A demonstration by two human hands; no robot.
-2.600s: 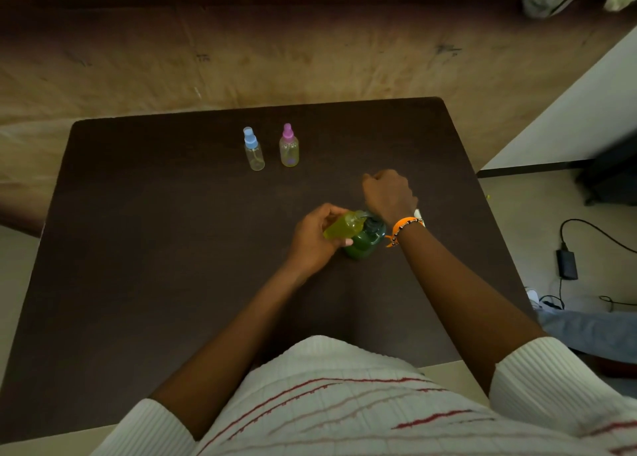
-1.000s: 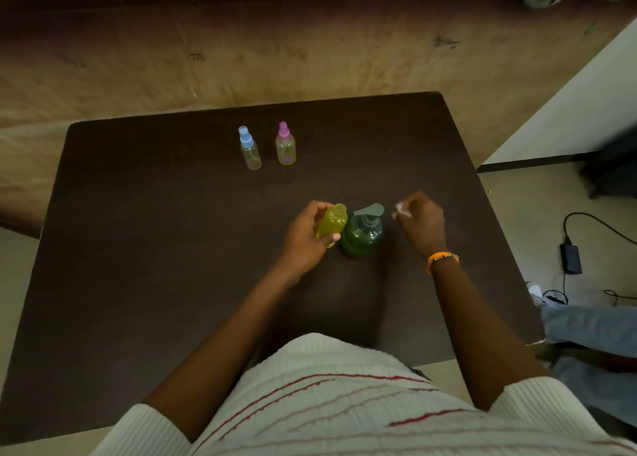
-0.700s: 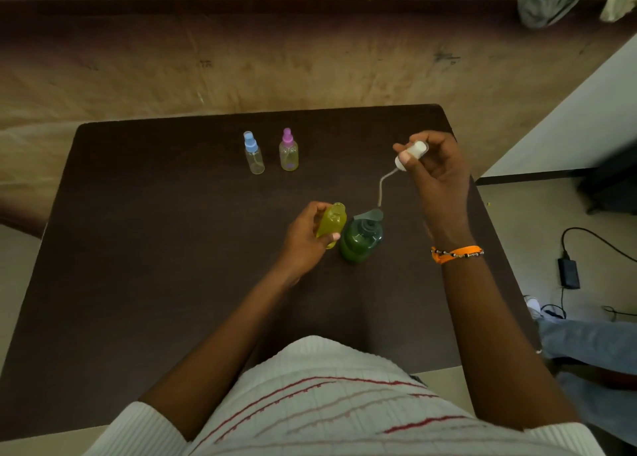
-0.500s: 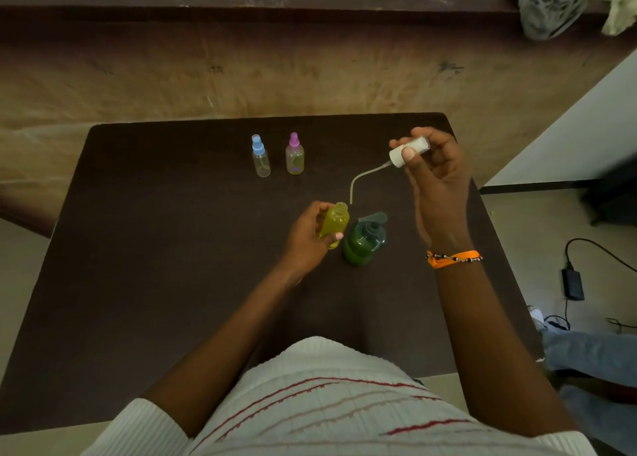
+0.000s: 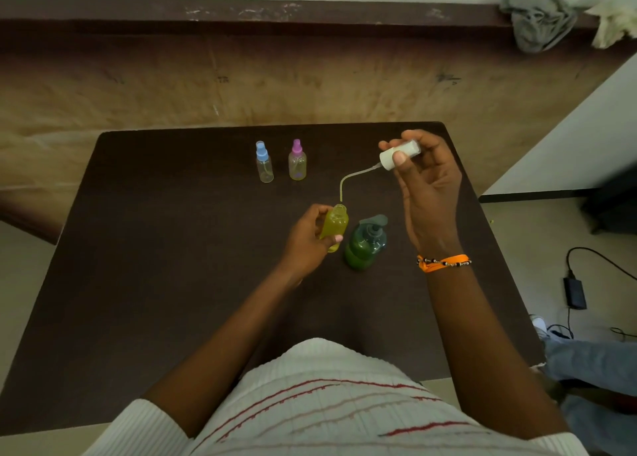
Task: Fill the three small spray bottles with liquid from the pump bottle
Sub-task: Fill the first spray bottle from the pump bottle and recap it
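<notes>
My left hand (image 5: 305, 240) grips an uncapped small spray bottle (image 5: 333, 226) full of yellow-green liquid, tilted a little, mid-table. My right hand (image 5: 427, 186) holds the white spray cap (image 5: 400, 154) above and to the right; its thin curved dip tube (image 5: 351, 180) hangs with its tip just over the bottle's mouth. The green pump bottle (image 5: 366, 243) stands upright right beside the held bottle. Two capped small spray bottles stand further back: a blue-capped one (image 5: 264, 162) and a pink-capped one (image 5: 297, 160), both with pale liquid.
The dark brown table (image 5: 155, 249) ends close behind the two capped bottles and at the right by my wrist. Beyond it runs a brown wall ledge with grey cloth (image 5: 537, 18). A charger and cable (image 5: 575, 292) lie on the floor at right.
My right hand left the pump bottle, picked up the white spray cap from the table's right side and carried it up and left, bringing the tube's tip over the held bottle's mouth.
</notes>
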